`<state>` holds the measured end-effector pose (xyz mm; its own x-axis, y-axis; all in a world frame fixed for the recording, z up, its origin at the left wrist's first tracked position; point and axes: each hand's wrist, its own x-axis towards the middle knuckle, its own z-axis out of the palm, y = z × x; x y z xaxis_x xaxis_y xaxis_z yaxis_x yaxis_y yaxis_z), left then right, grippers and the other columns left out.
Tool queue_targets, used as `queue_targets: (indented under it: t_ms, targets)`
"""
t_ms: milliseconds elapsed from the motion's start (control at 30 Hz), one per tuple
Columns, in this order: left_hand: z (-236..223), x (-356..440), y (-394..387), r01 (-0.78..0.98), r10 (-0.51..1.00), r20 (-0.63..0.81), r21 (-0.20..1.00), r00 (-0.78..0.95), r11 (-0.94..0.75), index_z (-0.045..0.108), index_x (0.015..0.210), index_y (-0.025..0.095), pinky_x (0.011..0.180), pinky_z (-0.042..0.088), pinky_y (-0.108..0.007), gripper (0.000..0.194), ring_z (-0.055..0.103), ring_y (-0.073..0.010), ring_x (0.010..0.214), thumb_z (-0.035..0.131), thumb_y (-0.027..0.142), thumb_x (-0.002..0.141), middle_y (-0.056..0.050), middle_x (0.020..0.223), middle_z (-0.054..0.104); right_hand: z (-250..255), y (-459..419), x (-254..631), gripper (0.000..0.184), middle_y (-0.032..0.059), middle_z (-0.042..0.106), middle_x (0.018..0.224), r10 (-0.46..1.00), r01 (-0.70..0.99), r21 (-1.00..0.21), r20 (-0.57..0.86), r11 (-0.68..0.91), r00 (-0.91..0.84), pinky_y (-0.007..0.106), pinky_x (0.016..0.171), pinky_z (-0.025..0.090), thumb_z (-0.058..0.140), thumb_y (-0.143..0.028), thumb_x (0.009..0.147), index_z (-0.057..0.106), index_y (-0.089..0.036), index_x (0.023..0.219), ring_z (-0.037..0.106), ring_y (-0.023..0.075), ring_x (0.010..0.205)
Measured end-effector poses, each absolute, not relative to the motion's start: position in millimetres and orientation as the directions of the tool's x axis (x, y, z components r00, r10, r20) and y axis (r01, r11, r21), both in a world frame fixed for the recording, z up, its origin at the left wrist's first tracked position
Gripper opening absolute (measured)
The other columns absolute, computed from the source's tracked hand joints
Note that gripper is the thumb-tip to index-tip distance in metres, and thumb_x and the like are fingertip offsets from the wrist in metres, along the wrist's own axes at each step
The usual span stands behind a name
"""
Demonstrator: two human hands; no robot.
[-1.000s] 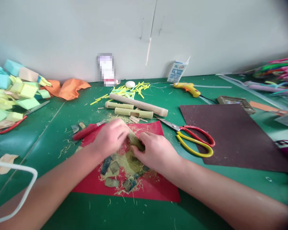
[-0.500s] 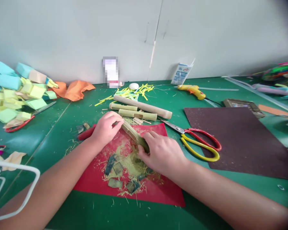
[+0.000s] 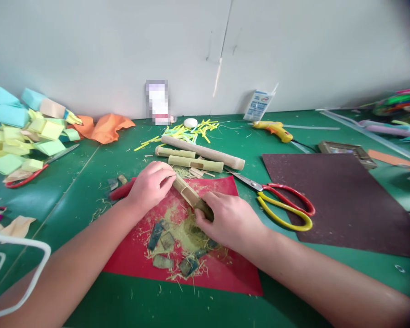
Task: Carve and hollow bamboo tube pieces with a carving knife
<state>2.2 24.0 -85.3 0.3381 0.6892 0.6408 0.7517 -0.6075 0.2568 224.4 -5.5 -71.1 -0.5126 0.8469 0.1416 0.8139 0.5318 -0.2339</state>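
Observation:
A notched bamboo tube (image 3: pixel 188 192) slants between my hands above a red sheet (image 3: pixel 126 255), its cut opening facing up. My left hand (image 3: pixel 154 184) is closed on the far end. My right hand (image 3: pixel 225 216) wraps round the near end, fingers over the top and thumb below; that end is partly hidden. Under the tube lie a heap of pale greenish dust and shavings (image 3: pixel 182 239) and several dark, worn scraps (image 3: pixel 187 266). A red-handled tool (image 3: pixel 122 190) lies partly behind my left wrist.
Two cut bamboo tubes (image 3: pixel 195 164) and a longer stick (image 3: pixel 203 151) lie beyond my hands. Large scissors (image 3: pixel 287 205) rest partly on a dark brown sheet (image 3: pixel 345 205) at right. Behind are a yellow glue gun (image 3: pixel 273 130) and a carton (image 3: pixel 258 105). Sticky-note pads (image 3: pixel 17 132) pile up left.
The bamboo tube has rolled a little in my hands, so its cut opening shows wider now. Both hands stay in nearly the same place.

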Motion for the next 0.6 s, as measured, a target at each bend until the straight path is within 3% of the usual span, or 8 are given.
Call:
queue_targets:
  t_ms: [167, 600]
  targets:
    - [-82.5, 10.0, 14.0, 0.673, 0.693, 0.595, 0.317, 0.407, -0.668, 0.064, 0.082, 0.016, 0.080, 0.049, -0.031, 0.011, 0.060, -0.0162, 0.085, 0.055, 0.014, 0.087, -0.006, 0.088, 0.066, -72.4, -5.1, 223.2, 0.019, 0.0025, 0.064, 0.068, 0.837, 0.800, -0.244, 0.144, 0.548, -0.528, 0.028, 0.051, 0.023, 0.048, -0.035, 0.081, 0.054, -0.018, 0.073, 0.057, 0.0156, 0.059]
    - [-84.0, 12.2, 17.4, 0.683, 0.670, 0.610, 0.271, 0.423, -0.678, 0.063, 0.081, 0.015, 0.080, 0.047, -0.034, 0.014, 0.058, -0.0175, 0.084, 0.052, 0.015, 0.089, -0.007, 0.085, 0.065, -70.5, -5.6, 222.0, 0.017, 0.0024, 0.063, 0.068, 0.840, 0.799, -0.260, 0.142, 0.542, -0.524, 0.028, 0.052, 0.022, 0.049, -0.033, 0.080, 0.054, -0.018, 0.074, 0.054, 0.0148, 0.058]
